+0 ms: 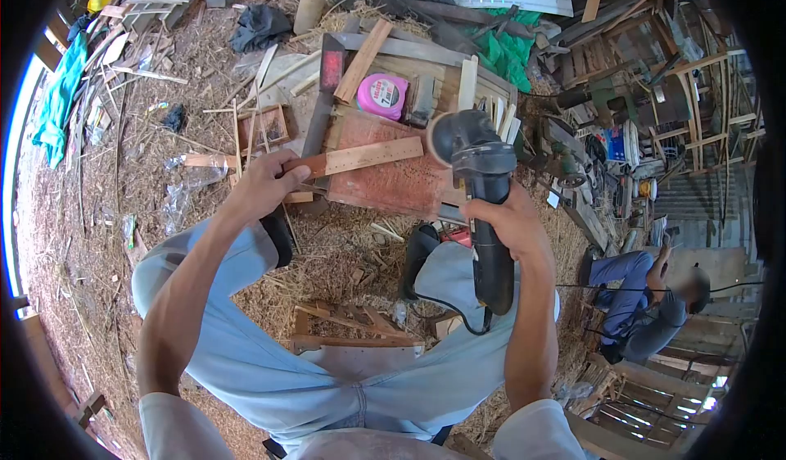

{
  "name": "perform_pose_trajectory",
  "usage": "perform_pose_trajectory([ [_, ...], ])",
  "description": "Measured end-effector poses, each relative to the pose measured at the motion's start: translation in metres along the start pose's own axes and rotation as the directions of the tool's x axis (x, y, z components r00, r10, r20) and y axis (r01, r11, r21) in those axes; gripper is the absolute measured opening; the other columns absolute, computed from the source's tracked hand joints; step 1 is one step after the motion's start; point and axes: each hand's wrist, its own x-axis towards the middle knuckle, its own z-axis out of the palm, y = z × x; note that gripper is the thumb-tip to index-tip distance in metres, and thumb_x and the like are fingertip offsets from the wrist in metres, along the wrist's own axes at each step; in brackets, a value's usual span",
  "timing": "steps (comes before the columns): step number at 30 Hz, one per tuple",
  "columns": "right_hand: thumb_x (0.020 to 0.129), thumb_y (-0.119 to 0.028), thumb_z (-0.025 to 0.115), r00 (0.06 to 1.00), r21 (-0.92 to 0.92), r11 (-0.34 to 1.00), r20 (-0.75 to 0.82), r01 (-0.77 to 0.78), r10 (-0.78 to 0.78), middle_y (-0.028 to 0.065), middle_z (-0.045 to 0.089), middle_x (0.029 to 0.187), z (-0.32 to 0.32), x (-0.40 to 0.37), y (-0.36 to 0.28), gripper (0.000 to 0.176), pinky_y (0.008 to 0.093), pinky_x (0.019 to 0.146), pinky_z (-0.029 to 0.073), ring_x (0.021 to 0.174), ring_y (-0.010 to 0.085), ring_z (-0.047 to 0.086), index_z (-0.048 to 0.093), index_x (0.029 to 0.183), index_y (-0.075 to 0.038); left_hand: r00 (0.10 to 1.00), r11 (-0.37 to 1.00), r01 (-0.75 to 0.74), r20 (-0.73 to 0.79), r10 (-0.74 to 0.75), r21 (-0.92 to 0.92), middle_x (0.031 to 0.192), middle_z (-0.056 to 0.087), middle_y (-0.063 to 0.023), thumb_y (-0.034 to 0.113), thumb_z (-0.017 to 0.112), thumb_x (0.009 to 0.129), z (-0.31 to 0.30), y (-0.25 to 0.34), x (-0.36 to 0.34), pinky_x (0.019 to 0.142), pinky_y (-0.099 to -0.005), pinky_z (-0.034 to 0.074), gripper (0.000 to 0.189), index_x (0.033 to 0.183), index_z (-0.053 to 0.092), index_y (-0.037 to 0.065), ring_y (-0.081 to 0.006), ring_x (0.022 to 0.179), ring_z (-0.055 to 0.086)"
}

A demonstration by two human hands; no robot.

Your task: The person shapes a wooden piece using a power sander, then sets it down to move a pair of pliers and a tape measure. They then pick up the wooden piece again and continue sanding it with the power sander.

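My left hand [266,183] pinches the left end of a flat wooden strip [372,155], reddish-brown at the held end and pale with small dark dots beyond it. The strip lies over a reddish board [385,181] on a low work surface. My right hand [512,218] is wrapped round the black body of an angle grinder [490,165]. Its round disc [444,138] is at the strip's right end; whether they touch is hard to tell. A pink tape measure [382,97] sits just beyond the strip.
A small wooden box frame [264,128] lies left of the work surface. Wood shavings cover the ground. Another person [655,304] sits low at the right. Green machinery [622,104] and wooden racks stand at the upper right. The grinder's cord hangs by my right leg.
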Motion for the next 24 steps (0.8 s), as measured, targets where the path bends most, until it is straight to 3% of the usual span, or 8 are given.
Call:
perform_pose_trajectory([
  [7,0.067,-0.014,0.074,0.990,0.107,0.994,-0.138,0.020,-0.006,0.0070,0.063,0.074,-0.015,-0.016,-0.001,0.042,0.0287,0.051,0.049,0.058,0.0135,0.059,0.057,0.102,0.001,0.988,0.989,0.147,0.052,-0.148,0.032,0.065,0.062,-0.0091,0.026,0.061,0.091,0.007,0.014,0.005,0.063,-0.0334,0.048,0.029,0.098,0.064,-0.001,-0.0178,0.067,0.062],
  [10,0.066,-0.012,0.076,0.990,0.232,0.972,-0.142,0.028,0.006,0.0072,0.064,0.083,-0.021,-0.025,0.000,0.039,0.0306,0.060,0.049,0.067,0.0143,0.060,0.061,0.099,0.001,0.998,0.957,-0.061,0.031,0.054,0.285,0.075,0.065,-0.0132,0.028,0.062,0.089,0.017,0.020,0.008,0.070,-0.0386,0.051,0.029,0.098,0.065,0.000,-0.0272,0.071,0.065],
  [12,0.066,-0.013,0.076,0.977,0.288,0.952,-0.207,0.103,-0.044,0.0073,0.065,0.085,-0.026,-0.026,0.008,0.041,0.0308,0.061,0.048,0.069,0.0142,0.060,0.061,0.100,0.002,0.852,0.678,-0.233,-0.190,0.488,0.697,0.084,0.066,-0.0165,0.020,0.062,0.087,0.027,0.039,0.005,0.073,-0.0408,0.050,0.023,0.100,0.064,0.001,-0.0335,0.080,0.064],
  [15,0.065,-0.013,0.077,0.964,0.401,0.896,-0.250,0.192,-0.095,0.0067,0.065,0.085,-0.032,-0.022,0.024,0.041,0.0314,0.063,0.048,0.070,0.0143,0.059,0.061,0.100,0.001,0.823,0.671,-0.330,-0.146,0.549,0.664,0.097,0.063,-0.0194,0.016,0.065,0.080,0.044,0.059,0.033,0.080,-0.0437,0.049,0.028,0.105,0.064,0.003,-0.0389,0.093,0.060],
  [17,0.065,-0.013,0.077,0.962,0.411,0.889,-0.252,0.202,-0.102,0.0066,0.065,0.085,-0.035,-0.018,0.032,0.043,0.0317,0.064,0.048,0.071,0.0145,0.059,0.060,0.102,0.000,0.618,0.391,-0.620,0.118,0.777,0.680,0.104,0.061,-0.0191,0.013,0.066,0.076,0.061,0.087,0.040,0.081,-0.0435,0.049,0.034,0.108,0.062,0.002,-0.0369,0.095,0.059],
  [19,0.065,-0.012,0.076,0.962,0.409,0.887,-0.249,0.213,-0.116,0.0065,0.065,0.085,-0.038,-0.016,0.035,0.045,0.0320,0.065,0.049,0.071,0.0146,0.059,0.059,0.104,0.000,0.731,0.476,-0.517,0.077,0.678,0.711,0.110,0.058,-0.0199,0.014,0.067,0.075,0.091,0.077,0.065,0.082,-0.0438,0.048,0.036,0.108,0.061,0.001,-0.0365,0.098,0.058],
  [23,0.065,-0.011,0.075,0.958,0.392,0.901,-0.275,0.186,-0.079,0.0062,0.065,0.083,-0.042,-0.023,0.035,0.041,0.0325,0.064,0.049,0.070,0.0148,0.060,0.060,0.102,0.000,0.762,0.437,-0.439,0.067,0.644,0.785,0.103,0.061,-0.0194,0.014,0.066,0.077,0.112,0.079,0.093,0.081,-0.0419,0.049,0.033,0.107,0.061,0.001,-0.0371,0.095,0.059],
  [24,0.065,-0.011,0.075,0.956,0.413,0.890,-0.282,0.194,-0.077,0.0063,0.065,0.083,-0.044,-0.025,0.034,0.041,0.0323,0.064,0.049,0.070,0.0150,0.061,0.061,0.101,0.000,0.856,0.610,-0.399,0.040,0.516,0.685,0.098,0.061,-0.0175,0.022,0.067,0.079,0.107,0.084,0.097,0.080,-0.0435,0.049,0.032,0.103,0.063,0.002,-0.0343,0.091,0.061],
])
